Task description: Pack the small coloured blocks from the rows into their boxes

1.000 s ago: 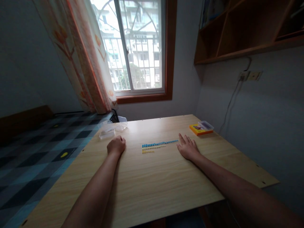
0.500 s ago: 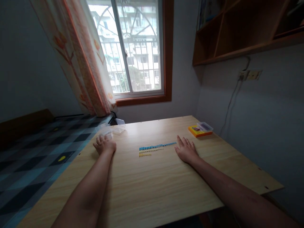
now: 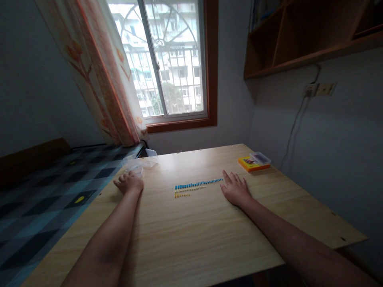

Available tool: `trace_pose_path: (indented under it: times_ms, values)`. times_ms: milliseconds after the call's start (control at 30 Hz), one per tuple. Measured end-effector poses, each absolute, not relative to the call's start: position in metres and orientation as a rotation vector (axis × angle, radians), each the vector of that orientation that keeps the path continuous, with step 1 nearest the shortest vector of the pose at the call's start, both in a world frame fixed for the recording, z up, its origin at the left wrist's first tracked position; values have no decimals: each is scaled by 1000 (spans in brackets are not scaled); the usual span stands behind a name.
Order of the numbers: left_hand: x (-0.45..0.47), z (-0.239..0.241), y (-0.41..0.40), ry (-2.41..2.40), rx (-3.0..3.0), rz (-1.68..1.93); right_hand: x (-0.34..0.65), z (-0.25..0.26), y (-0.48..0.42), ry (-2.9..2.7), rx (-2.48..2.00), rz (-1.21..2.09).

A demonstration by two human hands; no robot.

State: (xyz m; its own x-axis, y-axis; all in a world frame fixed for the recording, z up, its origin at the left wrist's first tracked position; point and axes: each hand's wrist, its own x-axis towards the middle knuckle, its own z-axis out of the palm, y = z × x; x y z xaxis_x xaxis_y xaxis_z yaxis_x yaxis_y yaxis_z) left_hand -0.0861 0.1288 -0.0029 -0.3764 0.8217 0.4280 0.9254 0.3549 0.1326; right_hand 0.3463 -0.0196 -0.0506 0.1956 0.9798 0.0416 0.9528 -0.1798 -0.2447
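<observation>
My left hand (image 3: pixel 129 182) is at the table's left side, fingers spread, just in front of some clear plastic boxes (image 3: pixel 148 160). Whether its fingertips touch the nearest box I cannot tell. My right hand (image 3: pixel 235 189) lies flat on the wooden table (image 3: pixel 191 235) with its fingers apart. Its index fingertip is close to the right end of a long row of small blue pieces (image 3: pixel 197 184). Below that row run a shorter row of small pale pieces (image 3: pixel 191 189) and a short row of yellow pieces (image 3: pixel 182 195). The pieces are too small to name.
An orange and yellow box (image 3: pixel 251 164) with a clear plastic case (image 3: pixel 260 158) on it sits at the back right. A bed with a checked cover (image 3: pixel 44 191) adjoins the table's left edge. A wooden shelf (image 3: pixel 287 59) hangs on the right wall above a socket (image 3: pixel 324 89).
My left hand has shifted slightly left and down. My right hand stays by the end of the blue row. The whole view has tilted a little.
</observation>
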Motion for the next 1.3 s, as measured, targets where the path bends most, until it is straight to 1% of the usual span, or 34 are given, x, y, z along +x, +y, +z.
trace_pose_path:
  times_ms: [367, 633, 767, 933, 1000, 1067, 1167, 1300]
  values:
    - [-77, 4, 109, -2117, -1691, -572, 346, -45, -21, -1849, -2255, 178]
    - [-51, 2, 61, -1869, -1854, -714, 346, -46, -21, -1820, -2231, 167]
    - [-25, 5, 27, -1611, -2085, -707, 346, -51, -18, -1791, -2205, 177]
    - [23, 22, -25, -1244, -2368, -662, 353, -55, 0, -1686, -2140, 165]
    - [39, 28, -49, -1041, -2493, -703, 359, -55, 11, -1610, -2102, 146]
    - [50, 31, -68, -944, -2609, -734, 366, -56, 22, -1524, -2066, 121]
    - [56, 30, -83, -889, -2809, -608, 373, -59, 32, -1422, -2012, 82]
    - [56, 29, -88, -803, -3103, -257, 373, -61, 34, -1377, -1903, 31]
